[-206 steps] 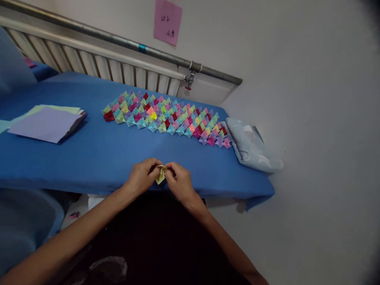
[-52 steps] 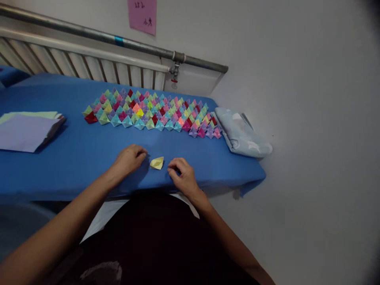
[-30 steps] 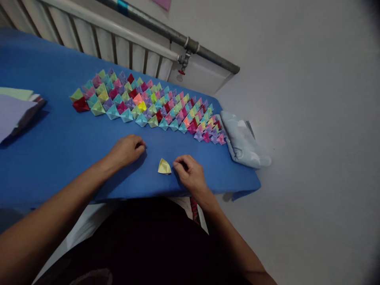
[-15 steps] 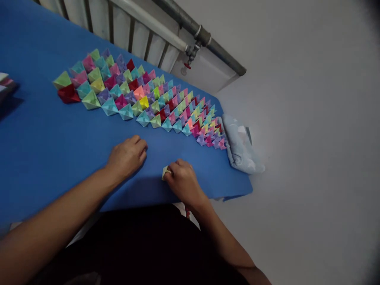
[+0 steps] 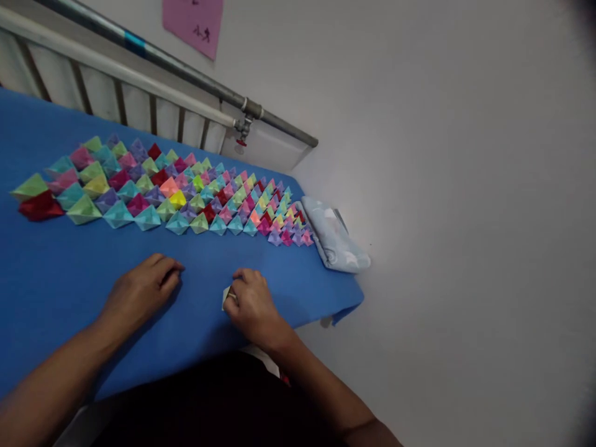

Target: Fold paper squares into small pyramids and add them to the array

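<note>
My right hand (image 5: 251, 301) is closed on a small pale yellow-green folded paper piece (image 5: 225, 299), low over the blue cloth near the front edge. Most of that paper is hidden behind the fingers. To the left, my left hand (image 5: 142, 290) rests on the cloth with its fingers curled together, and no object shows in it. Beyond both hands stand several rows of folded paper boats (image 5: 148, 217) in green, blue, pink, purple, red and yellow, packed side by side.
A blue cloth (image 5: 205, 261) covers the table. At its right end lies a folded light-blue fabric (image 5: 338, 239). Behind the table run a white radiator (image 5: 100, 99), a metal pipe (image 5: 195, 77) and a red-handled valve (image 5: 242, 141). A pink paper (image 5: 193, 28) hangs on the wall.
The view has swung, so the table and boats sit further left and lower in the picture, and the pink paper has come into sight. The right hand keeps hold of the paper piece.
</note>
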Available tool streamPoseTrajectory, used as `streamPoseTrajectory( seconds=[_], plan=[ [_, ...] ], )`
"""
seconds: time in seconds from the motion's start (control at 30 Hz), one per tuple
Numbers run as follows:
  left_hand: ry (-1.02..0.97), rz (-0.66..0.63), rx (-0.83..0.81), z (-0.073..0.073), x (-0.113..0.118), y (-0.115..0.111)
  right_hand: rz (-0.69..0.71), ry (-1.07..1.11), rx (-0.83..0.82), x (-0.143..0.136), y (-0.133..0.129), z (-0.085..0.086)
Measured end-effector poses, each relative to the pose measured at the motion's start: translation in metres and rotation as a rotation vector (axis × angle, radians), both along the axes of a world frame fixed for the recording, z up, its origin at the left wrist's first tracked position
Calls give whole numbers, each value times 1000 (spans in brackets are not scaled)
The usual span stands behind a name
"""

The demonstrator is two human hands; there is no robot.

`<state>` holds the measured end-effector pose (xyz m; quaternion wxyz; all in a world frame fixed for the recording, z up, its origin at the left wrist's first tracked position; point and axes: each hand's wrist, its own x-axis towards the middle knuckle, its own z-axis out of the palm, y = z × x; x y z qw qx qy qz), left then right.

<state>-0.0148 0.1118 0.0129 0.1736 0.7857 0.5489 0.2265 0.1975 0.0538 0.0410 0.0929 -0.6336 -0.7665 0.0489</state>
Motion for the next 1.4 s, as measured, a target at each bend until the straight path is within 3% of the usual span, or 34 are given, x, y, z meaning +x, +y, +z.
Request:
streamPoseTrajectory(
  seconds=[0.17,0.3,0.43,0.6,0.83,1.2,1.4],
  plan=[
    [7,12,-20,-3,-3,1,-87,-43,51,46,18,14],
    [-3,21,-51,2,-3,1,-150,212,180,78,22,16],
    [-24,37,-83,7,-4,0,-193,420,295,96,8,12],
    [-41,63,-100,8,-4,1,16,423,153,99,-10,4],
    [-120,66,-124,10,-1,2,197,413,172,100,-7,-10],
    [-177,70,-143,5,-2,5,-131,378,271,99,67,-10],
    [-186,59,-110,-3,-7,9,-169,278,215,101,86,-13]
  ],
)
